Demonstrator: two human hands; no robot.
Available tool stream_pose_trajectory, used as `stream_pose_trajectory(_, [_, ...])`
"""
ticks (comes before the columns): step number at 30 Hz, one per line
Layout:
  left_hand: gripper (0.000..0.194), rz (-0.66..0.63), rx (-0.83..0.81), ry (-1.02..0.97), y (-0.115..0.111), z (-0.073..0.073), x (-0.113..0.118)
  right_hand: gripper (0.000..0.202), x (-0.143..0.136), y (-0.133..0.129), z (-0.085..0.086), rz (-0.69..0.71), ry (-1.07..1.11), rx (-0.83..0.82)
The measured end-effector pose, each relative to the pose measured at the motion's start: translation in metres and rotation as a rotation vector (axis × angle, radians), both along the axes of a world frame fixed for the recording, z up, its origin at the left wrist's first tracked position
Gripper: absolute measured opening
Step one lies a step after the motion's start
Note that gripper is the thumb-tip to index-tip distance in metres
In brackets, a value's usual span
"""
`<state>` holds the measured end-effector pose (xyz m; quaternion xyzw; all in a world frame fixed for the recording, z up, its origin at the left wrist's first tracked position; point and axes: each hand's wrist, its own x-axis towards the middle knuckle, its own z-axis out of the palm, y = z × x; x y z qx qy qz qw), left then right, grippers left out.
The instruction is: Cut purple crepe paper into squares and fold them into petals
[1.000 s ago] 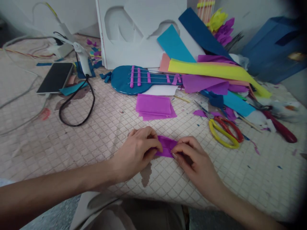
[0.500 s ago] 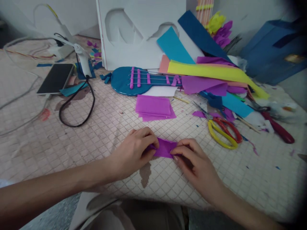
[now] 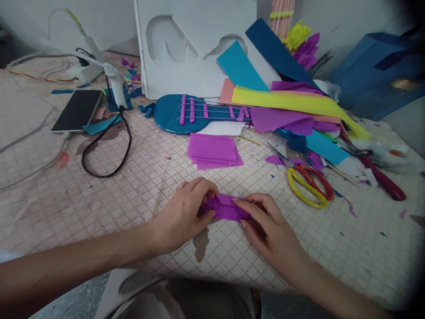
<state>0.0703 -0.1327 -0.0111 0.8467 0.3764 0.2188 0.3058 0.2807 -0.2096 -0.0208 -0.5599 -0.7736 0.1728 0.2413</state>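
A small purple paper piece (image 3: 227, 208), creased and partly folded, lies low over the tablecloth between my hands. Its left end is pinched by the fingers and thumb of my left hand (image 3: 189, 212). My right hand (image 3: 270, 228) grips the right end, index finger on top and thumb at the lower edge. Just beyond, a stack of purple paper rectangles (image 3: 211, 148) lies flat. Behind the stack is a blue guitar-shaped craft (image 3: 181, 114) with purple strips and pale strings.
Scissors (image 3: 307, 188) with yellow and red handles lie right, near dark red-handled pliers (image 3: 385, 179). Coloured paper strips (image 3: 288, 97) pile up behind. A phone (image 3: 78, 110) and black cord loop (image 3: 129, 144) are left. A white foam board (image 3: 195, 75) stands at the back.
The purple piece shows more folds and a raised flap along its top. My right index finger has shifted up slightly onto it; my left fingers have curled over its left end.
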Motion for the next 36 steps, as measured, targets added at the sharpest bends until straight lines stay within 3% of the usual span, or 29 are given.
stream_pose_trajectory(3, [0.038,-0.033,-0.008,-0.023,-0.001,0.001,-0.002,0.037,0.000,-0.001,0.000,0.012,-0.007,-0.001])
stream_pose_trajectory(9, [0.025,-0.127,0.013,0.022,0.003,-0.002,-0.004,0.038,0.001,-0.002,-0.002,0.051,-0.079,0.030])
stream_pose_trajectory(12, [0.024,-0.133,0.023,0.038,0.004,-0.003,-0.003,0.038,0.004,0.000,-0.003,0.084,-0.186,0.125])
stream_pose_trajectory(16, [0.024,-0.145,0.046,0.051,0.005,-0.002,-0.003,0.029,0.011,0.005,0.002,0.247,-0.330,0.323])
stream_pose_trajectory(20, [0.024,-0.157,0.063,0.071,0.006,-0.002,-0.004,0.025,0.013,0.011,0.010,0.391,-0.429,0.340])
stream_pose_trajectory(23, [0.021,-0.185,0.139,0.088,0.005,-0.002,-0.005,0.026,0.011,0.013,0.014,0.406,-0.445,0.334])
stream_pose_trajectory(30, [0.019,-0.357,0.491,0.179,0.006,-0.007,-0.007,0.024,0.010,0.013,0.017,0.414,-0.416,0.379])
stream_pose_trajectory(36, [0.020,-0.438,0.509,0.147,0.015,-0.008,-0.011,0.022,0.011,0.017,0.016,0.400,-0.374,0.320])
